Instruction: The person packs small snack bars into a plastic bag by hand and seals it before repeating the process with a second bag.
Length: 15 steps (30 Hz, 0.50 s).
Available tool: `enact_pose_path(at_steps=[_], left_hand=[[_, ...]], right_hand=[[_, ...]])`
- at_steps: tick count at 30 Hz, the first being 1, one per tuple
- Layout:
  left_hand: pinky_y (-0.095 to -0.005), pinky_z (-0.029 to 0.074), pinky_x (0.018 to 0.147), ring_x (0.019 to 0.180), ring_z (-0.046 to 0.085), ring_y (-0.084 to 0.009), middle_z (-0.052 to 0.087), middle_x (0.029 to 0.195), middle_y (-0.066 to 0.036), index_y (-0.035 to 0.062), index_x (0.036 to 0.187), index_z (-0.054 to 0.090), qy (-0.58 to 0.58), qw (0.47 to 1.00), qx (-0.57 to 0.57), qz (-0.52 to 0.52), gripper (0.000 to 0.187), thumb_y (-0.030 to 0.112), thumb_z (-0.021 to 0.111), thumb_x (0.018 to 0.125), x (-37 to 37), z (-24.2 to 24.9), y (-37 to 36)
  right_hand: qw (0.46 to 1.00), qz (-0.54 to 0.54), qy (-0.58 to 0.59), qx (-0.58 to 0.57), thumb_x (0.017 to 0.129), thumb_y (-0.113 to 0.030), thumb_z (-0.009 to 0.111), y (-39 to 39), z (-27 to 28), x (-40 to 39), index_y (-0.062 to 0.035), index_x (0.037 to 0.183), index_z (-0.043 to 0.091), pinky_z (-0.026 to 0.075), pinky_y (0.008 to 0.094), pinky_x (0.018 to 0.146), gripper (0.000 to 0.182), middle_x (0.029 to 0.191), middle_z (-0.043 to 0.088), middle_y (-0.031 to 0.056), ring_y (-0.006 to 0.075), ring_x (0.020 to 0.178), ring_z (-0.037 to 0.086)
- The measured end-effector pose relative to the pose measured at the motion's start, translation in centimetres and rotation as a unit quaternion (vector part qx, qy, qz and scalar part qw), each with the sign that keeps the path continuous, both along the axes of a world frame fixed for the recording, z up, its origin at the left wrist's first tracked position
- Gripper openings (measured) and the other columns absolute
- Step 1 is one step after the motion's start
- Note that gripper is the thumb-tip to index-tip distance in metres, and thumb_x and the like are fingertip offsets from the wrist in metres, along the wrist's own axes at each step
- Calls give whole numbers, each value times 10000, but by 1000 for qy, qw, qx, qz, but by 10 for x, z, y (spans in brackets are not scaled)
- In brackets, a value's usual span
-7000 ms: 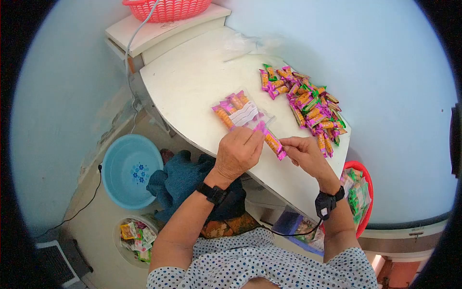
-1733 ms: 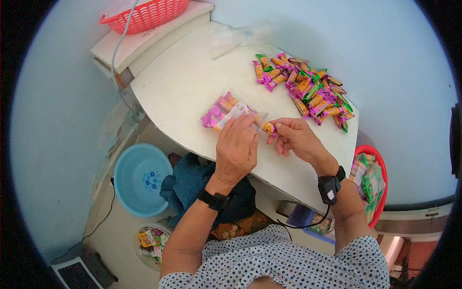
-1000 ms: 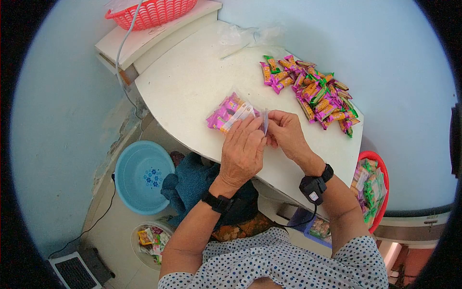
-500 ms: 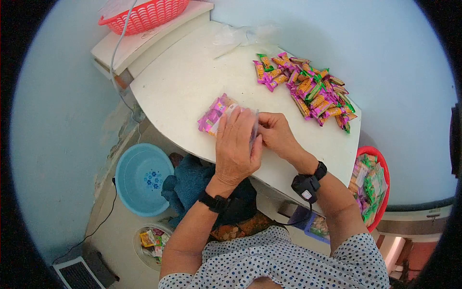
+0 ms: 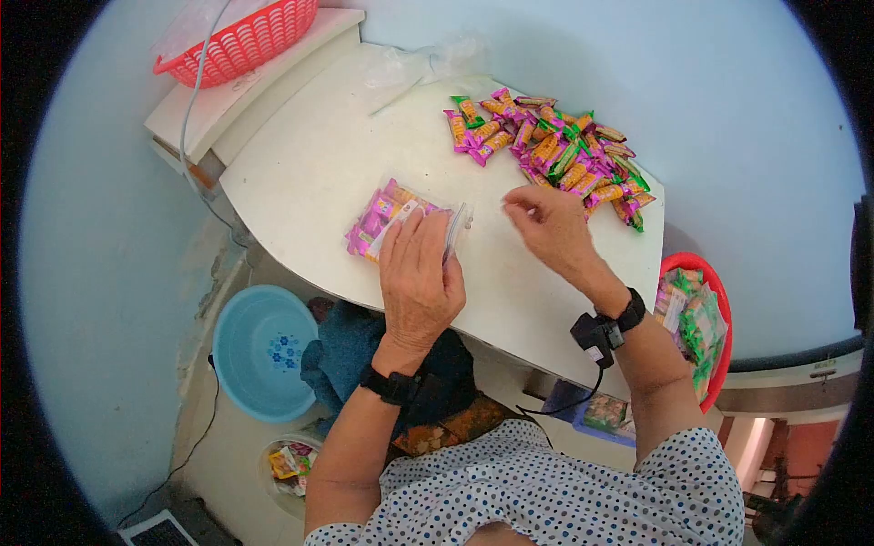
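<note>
A clear zip bag [image 5: 371, 227] with several pink-and-yellow wrapped snacks lies on the white table [image 5: 319, 155]. My left hand [image 5: 421, 268] rests flat on the bag's right part, fingers stretched out. The bag's zip edge shows just right of my fingers. To the right, my right hand [image 5: 555, 232] hovers over the table, apart from the bag, its thumb and index finger bent toward each other; whether they touch or hold anything is too small to tell. Beyond it lies a pile of small pink and green wrapped snacks [image 5: 569, 155].
A red basket [image 5: 238, 50] stands on a shelf at the back left, near an empty-looking plastic bag [image 5: 428, 65]. Filled bags sit in a red basket [image 5: 725, 318] at the right. Below the table are a blue basin [image 5: 264, 355], a dark towel [image 5: 341, 355] and a bin [image 5: 273, 473].
My right hand has left the bag's zip edge and moved right, toward the pile. My left hand stays on the bag, and the whole view has shifted slightly.
</note>
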<state>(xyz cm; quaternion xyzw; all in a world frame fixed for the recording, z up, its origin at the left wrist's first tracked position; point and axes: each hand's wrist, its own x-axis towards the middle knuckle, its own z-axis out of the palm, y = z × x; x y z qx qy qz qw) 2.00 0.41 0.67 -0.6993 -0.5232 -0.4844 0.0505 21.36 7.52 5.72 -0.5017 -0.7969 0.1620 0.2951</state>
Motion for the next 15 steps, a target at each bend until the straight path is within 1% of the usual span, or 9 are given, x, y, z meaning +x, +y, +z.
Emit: enact_pose_path(at_steps=[1, 4, 7, 10, 13, 15], left_hand=[[-501, 385, 1060, 1188, 563, -366, 614, 1216, -195, -40, 1223, 573, 2, 1000, 2, 2, 464, 3, 618, 764, 0, -2, 1], [-490, 395, 1049, 1182, 564, -360, 606, 1225, -197, -49, 1208, 583, 8, 1000, 8, 5, 455, -4, 616, 757, 0, -2, 1], [-483, 408, 1036, 1170, 565, -363, 597, 1240, -205, -61, 1180, 597, -5, 1000, 13, 12, 432, -15, 616, 751, 0, 0, 0], [-477, 421, 1020, 1151, 567, -363, 588, 1250, -211, -65, 1146, 615, -23, 999, 17, 32, 402, -21, 620, 746, 3, -3, 0], [-475, 430, 1008, 1132, 569, -359, 586, 1244, -211, -54, 1124, 632, -23, 999, 8, 31, 376, -11, 637, 750, 1, -3, -1], [-473, 433, 1004, 1123, 571, -355, 588, 1233, -206, -42, 1121, 639, -12, 1000, 6, 27, 367, 5, 653, 757, 0, -2, -1]], right_hand=[[995, -22, -65, 69, 852, -140, 694, 1, 2, 10, -9, 1010, 703, 513, 341, 595, 205, 866, 698, 138, 231, 697, 662], [959, -112, -230, 126, 847, -205, 696, -8, 2, 26, -49, 1075, 651, 540, 459, 734, 279, 990, 654, 160, 344, 898, 661], [944, -158, -284, 66, 848, -229, 693, -2, -13, 38, -42, 1100, 610, 544, 471, 742, 325, 1082, 613, 166, 352, 969, 645], [939, -167, -287, 91, 844, -209, 686, 3, -22, 41, -33, 1005, 616, 545, 486, 720, 249, 1019, 642, 162, 365, 884, 661], [929, -174, -315, 85, 845, -182, 670, 9, -28, 45, -28, 934, 621, 544, 483, 685, 184, 911, 658, 161, 353, 802, 673], [950, -143, -242, 138, 845, -150, 655, 8, -24, 48, -15, 876, 640, 536, 471, 650, 139, 820, 663, 168, 350, 733, 673]])
